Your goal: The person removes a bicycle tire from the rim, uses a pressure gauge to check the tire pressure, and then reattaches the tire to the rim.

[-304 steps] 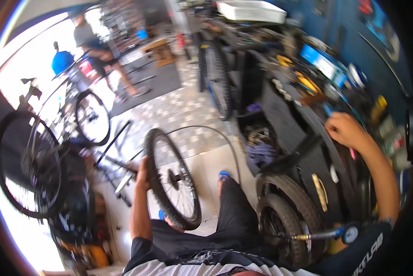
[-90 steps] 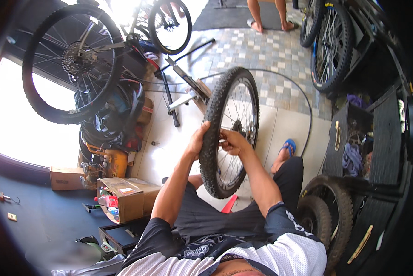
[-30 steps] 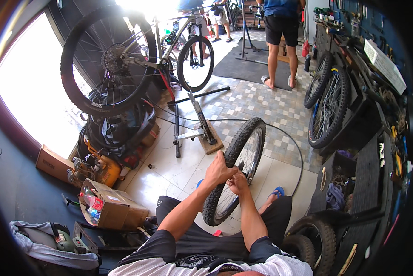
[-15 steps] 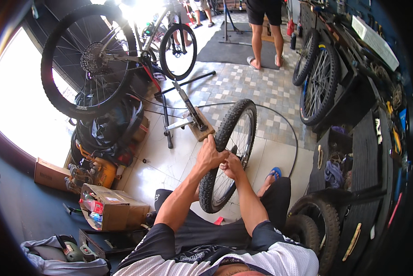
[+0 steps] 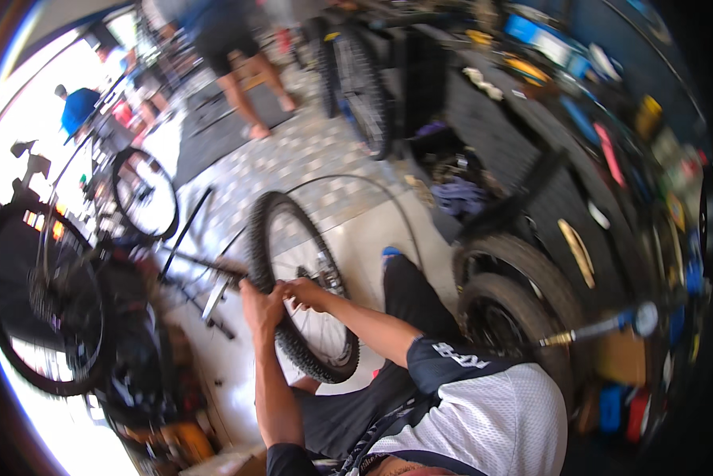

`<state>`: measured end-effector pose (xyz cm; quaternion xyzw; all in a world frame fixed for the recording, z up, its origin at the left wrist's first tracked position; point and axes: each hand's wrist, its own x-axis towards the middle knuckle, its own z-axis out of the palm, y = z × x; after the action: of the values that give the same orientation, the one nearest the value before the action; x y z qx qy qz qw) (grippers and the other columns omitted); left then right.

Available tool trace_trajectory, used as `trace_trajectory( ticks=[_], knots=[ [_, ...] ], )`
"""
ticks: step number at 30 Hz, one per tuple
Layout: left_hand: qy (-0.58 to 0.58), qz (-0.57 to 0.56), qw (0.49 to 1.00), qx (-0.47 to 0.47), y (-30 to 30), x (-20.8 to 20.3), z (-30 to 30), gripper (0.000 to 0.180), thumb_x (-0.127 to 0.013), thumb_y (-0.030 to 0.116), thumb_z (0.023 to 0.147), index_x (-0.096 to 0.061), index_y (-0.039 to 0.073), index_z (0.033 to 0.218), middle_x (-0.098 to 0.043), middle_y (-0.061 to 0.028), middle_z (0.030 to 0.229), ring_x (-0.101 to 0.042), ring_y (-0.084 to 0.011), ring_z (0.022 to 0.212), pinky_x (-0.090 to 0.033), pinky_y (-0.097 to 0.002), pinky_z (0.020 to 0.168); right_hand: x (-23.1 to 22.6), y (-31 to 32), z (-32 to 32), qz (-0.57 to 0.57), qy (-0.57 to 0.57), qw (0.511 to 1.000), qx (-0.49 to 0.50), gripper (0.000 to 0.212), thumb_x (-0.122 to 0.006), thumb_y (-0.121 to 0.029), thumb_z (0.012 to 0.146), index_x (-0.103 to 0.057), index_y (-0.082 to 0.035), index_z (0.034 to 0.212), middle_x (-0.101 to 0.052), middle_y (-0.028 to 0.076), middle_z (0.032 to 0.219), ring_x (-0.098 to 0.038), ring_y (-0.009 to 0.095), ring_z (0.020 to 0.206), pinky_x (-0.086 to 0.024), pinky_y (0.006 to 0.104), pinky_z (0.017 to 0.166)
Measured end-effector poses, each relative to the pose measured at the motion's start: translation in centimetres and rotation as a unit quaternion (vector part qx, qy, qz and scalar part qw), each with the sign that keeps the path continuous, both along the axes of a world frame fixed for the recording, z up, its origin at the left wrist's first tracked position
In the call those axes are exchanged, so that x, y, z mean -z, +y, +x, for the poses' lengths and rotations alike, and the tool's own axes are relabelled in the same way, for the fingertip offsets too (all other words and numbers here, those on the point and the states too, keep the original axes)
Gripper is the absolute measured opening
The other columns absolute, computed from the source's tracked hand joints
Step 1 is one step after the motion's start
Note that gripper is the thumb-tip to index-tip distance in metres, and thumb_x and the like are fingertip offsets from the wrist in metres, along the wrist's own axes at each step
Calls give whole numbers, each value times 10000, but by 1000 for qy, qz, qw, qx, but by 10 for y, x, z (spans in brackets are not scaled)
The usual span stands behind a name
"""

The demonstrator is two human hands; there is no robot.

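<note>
A bicycle wheel with a knobby black tyre stands tilted in front of me, between my knees. My left hand is closed round the tyre on its left side. Right beside it, my right hand has its fingers curled together at the inner edge of the tyre, by the rim. What those fingers pinch is too small and blurred to make out. The hub and spokes show beyond my right hand.
Two loose tyres lean to my right, near a pump with a round gauge. A cluttered dark bench runs along the right. At the left stands a bicycle. Another person stands at the far end, and a hose crosses the floor.
My view has swung to the right, bringing the gauge and more of the bench into sight. Both hands stay at the same side of the wheel, little changed in grip.
</note>
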<state>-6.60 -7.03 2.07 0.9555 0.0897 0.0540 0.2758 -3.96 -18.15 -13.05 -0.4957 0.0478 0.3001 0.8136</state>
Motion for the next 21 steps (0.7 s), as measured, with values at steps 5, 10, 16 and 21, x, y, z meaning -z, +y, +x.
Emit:
trace_trajectory(
  ticks=[5,10,16,21],
  knots=[
    [-1,27,1000,15,-34,-9,25,690,-778,391,786,-525,-70,1233,-629,-346,1249,-598,-507,1212,-477,-544,1044,-122,-159,58,-505,-356,785,-38,439,-685,-510,984,-796,-86,957,-771,154,805,-750,285,769,-577,472,684],
    [12,40,999,-9,-13,-10,60,714,-736,449,809,-523,-74,1246,-610,-335,1289,-579,-500,1253,-455,-540,1083,-446,-299,1,-781,-391,486,33,315,-705,-415,935,-814,-147,1059,-783,172,1078,-760,363,983,-599,500,866],
    [-75,46,996,28,-30,9,80,761,-719,454,867,-485,-57,1379,-550,-330,1370,-540,-509,1303,-444,-546,1102,-531,-478,-126,-906,-315,281,1,143,-702,-232,850,-793,-136,903,-772,77,866,-752,297,831,-573,472,719],
    [-98,14,994,47,-38,8,67,751,-735,394,882,-463,-46,1427,-543,-344,1356,-559,-516,1272,-464,-543,1075,-475,-522,-210,-904,-109,402,-95,176,-806,-153,725,-811,-129,899,-786,110,903,-760,318,904,-592,450,761]
  ],
)
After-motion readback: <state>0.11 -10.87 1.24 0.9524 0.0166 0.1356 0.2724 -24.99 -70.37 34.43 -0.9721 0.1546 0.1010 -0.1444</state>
